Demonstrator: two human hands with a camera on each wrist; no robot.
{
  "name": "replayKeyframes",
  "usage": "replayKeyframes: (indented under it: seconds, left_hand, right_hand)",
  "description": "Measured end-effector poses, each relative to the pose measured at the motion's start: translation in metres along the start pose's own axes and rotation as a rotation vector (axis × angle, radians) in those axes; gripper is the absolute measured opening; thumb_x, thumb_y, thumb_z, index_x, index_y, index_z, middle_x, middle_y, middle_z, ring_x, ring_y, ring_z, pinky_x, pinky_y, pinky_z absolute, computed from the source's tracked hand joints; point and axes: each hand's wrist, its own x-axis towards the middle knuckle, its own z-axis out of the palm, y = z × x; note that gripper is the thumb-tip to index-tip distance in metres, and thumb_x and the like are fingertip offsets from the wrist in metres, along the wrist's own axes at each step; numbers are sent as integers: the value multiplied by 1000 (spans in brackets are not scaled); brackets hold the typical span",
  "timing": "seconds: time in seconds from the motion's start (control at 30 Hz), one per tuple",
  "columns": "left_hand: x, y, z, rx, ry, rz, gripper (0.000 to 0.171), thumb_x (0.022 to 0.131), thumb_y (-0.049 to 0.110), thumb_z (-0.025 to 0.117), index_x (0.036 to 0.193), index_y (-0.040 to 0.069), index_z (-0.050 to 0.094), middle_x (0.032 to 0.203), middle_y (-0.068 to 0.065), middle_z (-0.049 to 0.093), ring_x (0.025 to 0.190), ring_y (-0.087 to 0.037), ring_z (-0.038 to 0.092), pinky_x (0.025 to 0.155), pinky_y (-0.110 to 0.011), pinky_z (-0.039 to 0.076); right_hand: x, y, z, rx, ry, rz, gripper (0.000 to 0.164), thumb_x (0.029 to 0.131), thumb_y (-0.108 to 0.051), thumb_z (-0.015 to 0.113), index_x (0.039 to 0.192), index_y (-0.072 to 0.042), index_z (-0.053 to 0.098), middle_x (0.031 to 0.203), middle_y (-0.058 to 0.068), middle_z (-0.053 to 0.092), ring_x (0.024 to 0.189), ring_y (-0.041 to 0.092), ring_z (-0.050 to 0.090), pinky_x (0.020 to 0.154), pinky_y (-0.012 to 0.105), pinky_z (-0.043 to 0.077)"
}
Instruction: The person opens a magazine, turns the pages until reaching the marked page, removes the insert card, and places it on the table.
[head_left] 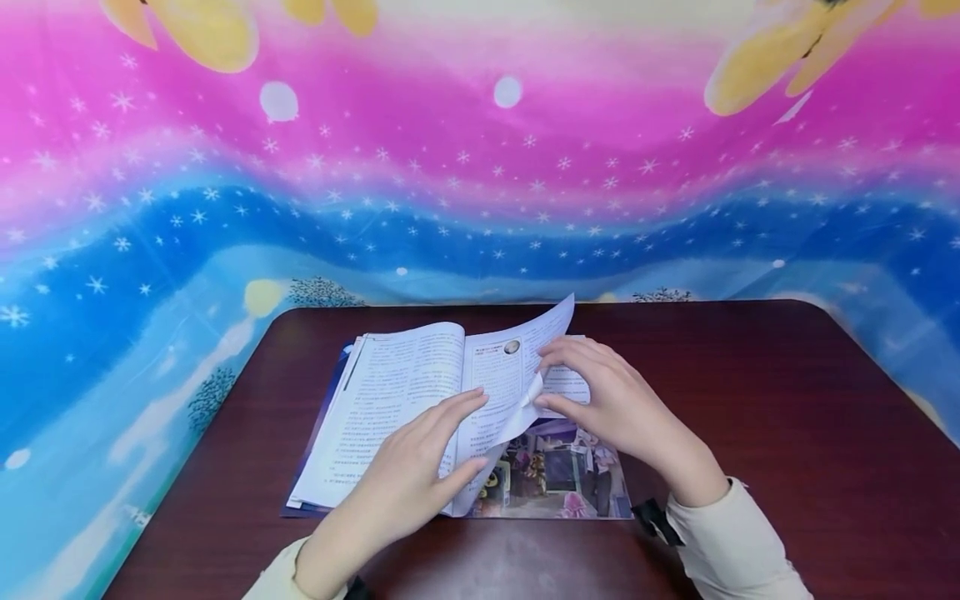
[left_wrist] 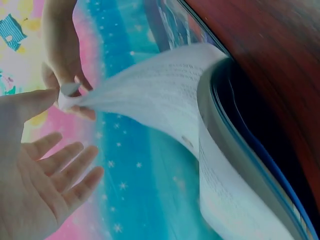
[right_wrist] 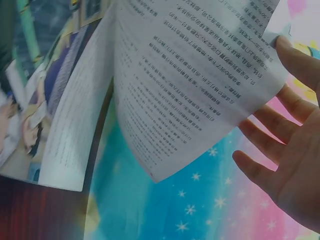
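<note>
An open magazine [head_left: 397, 392] lies on the table, its left side a thick curved stack of printed text. One page [head_left: 491, 371] is lifted off the right side and bends upward, its lower edge folded over. My right hand [head_left: 618, 408] pinches this page at its outer edge between thumb and fingers; text covers the side seen in the right wrist view. Below the raised page, a colourful illustrated sheet [head_left: 555, 475] shows. With fingers spread, my left hand [head_left: 408, 467] hovers over the lower middle of the magazine; the left wrist view shows its palm [left_wrist: 30, 200] holding nothing.
The dark reddish-brown table [head_left: 787, 417] extends around the magazine. Behind it hangs a pink and blue patterned cloth [head_left: 450, 167] with white snowflakes. A black bow [head_left: 658, 522] sits at my right sleeve's cuff.
</note>
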Motion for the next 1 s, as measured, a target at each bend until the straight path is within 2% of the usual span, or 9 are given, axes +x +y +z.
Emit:
replayKeyframes:
  seconds: [0.27, 0.4, 0.5, 0.63, 0.83, 1.0]
  left_hand:
    - [9, 9, 6, -37, 102, -17, 68, 88, 31, 77, 148, 19, 45, 141, 1, 55, 125, -17, 56, 94, -42, 51]
    - [13, 11, 8, -59, 167, 23, 67, 86, 24, 79, 145, 17, 48, 130, -1, 62, 113, -16, 62, 87, -39, 54]
    - [16, 12, 10, -89, 200, 70, 64, 87, 17, 78, 144, 13, 50, 134, -2, 60, 115, -16, 61, 91, -37, 53]
    - [18, 13, 10, -102, 216, 116, 62, 88, 10, 76, 144, 10, 49, 142, -4, 55, 125, -20, 56, 99, -38, 49]
    - [18, 12, 10, -71, 223, 170, 65, 84, -3, 75, 143, 7, 51, 142, -7, 55, 126, -24, 56, 98, -38, 49]
    - [16, 7, 10, -69, 194, 185, 70, 82, -10, 73, 145, 7, 49, 144, -8, 53, 127, -26, 55, 99, -38, 49]
  right_hand:
    - [14, -13, -2, -22, 4, -36, 35, 82, -31, 82, 110, -13, 69, 129, 3, 62, 131, 23, 48, 109, 49, 36]
    - [19, -18, -1, -19, 2, -63, 35, 83, -32, 81, 110, -13, 69, 129, 2, 62, 131, 23, 48, 109, 48, 35]
    - [21, -20, -1, -14, -1, -74, 35, 84, -33, 81, 111, -14, 69, 129, 2, 62, 132, 22, 47, 110, 48, 35]
    - [23, -21, -1, -2, -1, -89, 36, 84, -32, 81, 113, -14, 69, 130, 3, 62, 132, 22, 47, 110, 47, 35]
    - [21, -22, -2, 19, 7, -107, 44, 83, -30, 82, 121, -13, 67, 134, 3, 60, 134, 23, 46, 112, 47, 33]
    - [16, -24, -4, 37, 70, -138, 52, 80, -27, 84, 127, -13, 66, 137, 3, 59, 133, 25, 47, 110, 49, 36]
